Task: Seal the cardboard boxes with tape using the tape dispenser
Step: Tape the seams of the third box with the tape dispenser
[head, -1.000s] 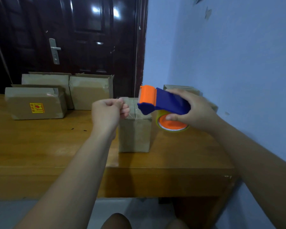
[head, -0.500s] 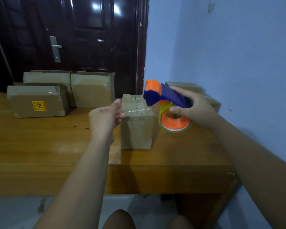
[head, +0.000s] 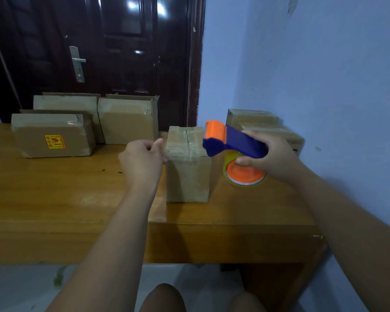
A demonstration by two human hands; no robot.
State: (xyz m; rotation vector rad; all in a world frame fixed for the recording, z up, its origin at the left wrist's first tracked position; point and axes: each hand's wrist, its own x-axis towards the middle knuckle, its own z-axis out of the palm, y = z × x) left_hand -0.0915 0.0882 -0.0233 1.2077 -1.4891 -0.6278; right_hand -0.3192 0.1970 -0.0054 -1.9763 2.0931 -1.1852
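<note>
A small upright cardboard box stands on the wooden table in front of me, its top flaps closed with clear tape across them. My right hand grips the blue handle of the tape dispenser, whose orange head sits at the box's top right edge; the tape roll with its orange core hangs below my fingers. My left hand is at the box's upper left edge, fingers curled, pinching the clear tape end against that side.
A labelled box lies at the back left, with two more boxes standing behind it by the dark door. More boxes are stacked against the blue wall on the right. My knees show below the table edge.
The dispenser has swung from left of the box top to its right edge, drawing tape across. My left hand dropped from above the box to its upper left side.
</note>
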